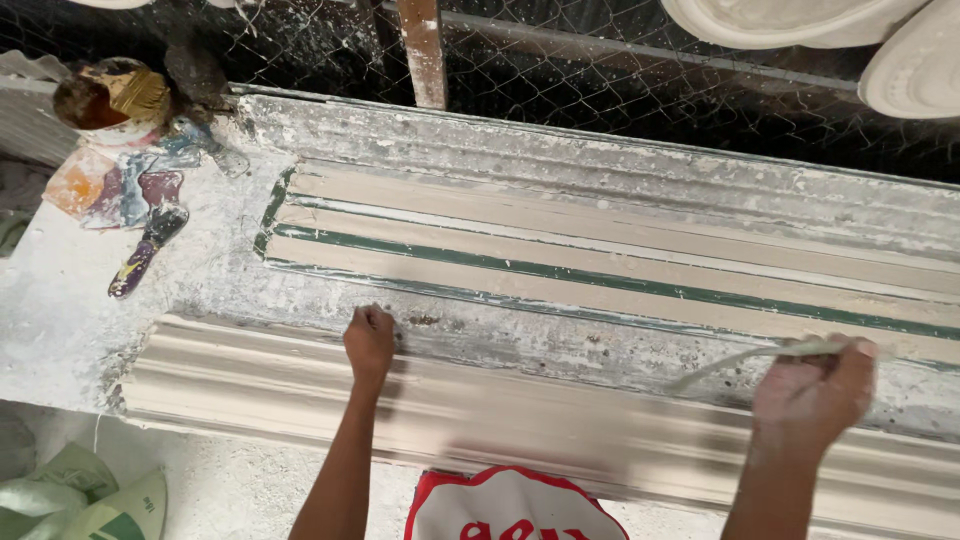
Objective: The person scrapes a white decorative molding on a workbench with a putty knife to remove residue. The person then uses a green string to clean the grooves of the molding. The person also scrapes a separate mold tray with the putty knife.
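Left hand (369, 338): closed in a fist, knuckles pressed on the far edge of the plaster cornice (520, 420), near its left third; nothing visible inside the fist.
Right hand (815, 390): clamped on a pale strip (745, 357), held above the gap between cornice and mould, well right of the left hand.
Pale strip: thin, flat, slightly curved, whitish; runs left from the fist, tip blurred and low over the crusted worktop (60, 320).
Plaster cornice: long off-white moulding along the near edge of the worktop, left to right; smooth, matte, stepped and rounded in profile; left end cut square, right end out of view.
Mould (620, 260): long trough just beyond the cornice, lying parallel; beige bands split by a dark green stripe and a white ridge; rims caked with rough grey-white plaster.
Worktop: coated in dried plaster, gritty and blotched, brown specks between the hands.
Scraper (148, 245): far left, well away from both hands; purple handle, smeared blade, lying on stained rags.
Bowl (105, 100): far left corner, round, brown residue inside, a bristly brush across it.
Wire mesh (620, 70): behind the mould, dark, hexagonal weave.
White castings (850, 40): far right, above the mesh, round and smooth.
Sacks (85, 500): near left, on the floor, crumpled green-white.
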